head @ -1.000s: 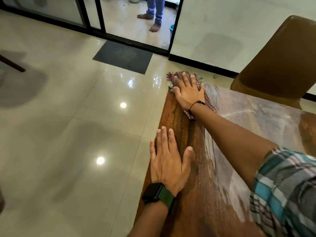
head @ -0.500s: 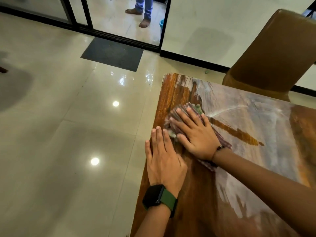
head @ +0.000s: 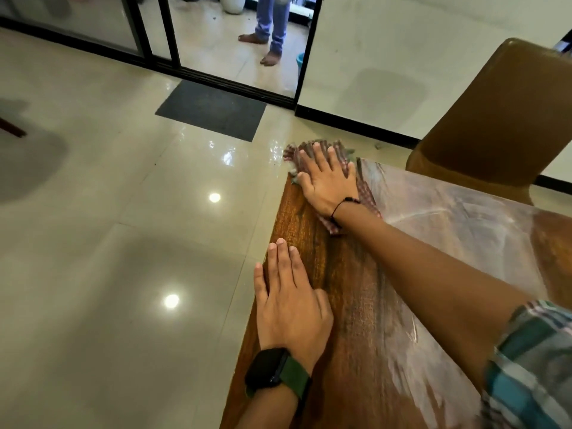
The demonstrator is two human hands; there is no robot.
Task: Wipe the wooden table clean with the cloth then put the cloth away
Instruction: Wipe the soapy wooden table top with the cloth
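While the right hand (head: 328, 184) lies flat with its fingers spread straight on the checked cloth (head: 365, 193), the cloth itself sits at the far left corner of the wooden bench (head: 356, 320), its frayed edge hanging a little past the corner over the floor (head: 108, 227). The palm presses the cloth down; no finger curls round it. A thin black cord circles the right wrist, and the arm reaches in from a plaid sleeve (head: 532, 366) at the lower right. The left hand (head: 291, 298) rests open and flat on the bench beside its left edge, nearer the person, fingers straight and close together, well apart from the cloth. On its wrist is a dark watch (head: 267, 370) on a green strap; the watch face is blank and no brand can be read. The wood by the left edge shows dark brown grain, while a pale, smeared film covers the bench to the right of the right arm. A brown chair (head: 501, 119) stands at the far side of the bench. On the glossy tiled floor a dark mat (head: 212, 109) lies before a black-framed sliding door (head: 154, 35), and beyond the doorway stand the bare feet and blue trouser legs of another person (head: 272, 29). No label or writing is legible anywhere in view.
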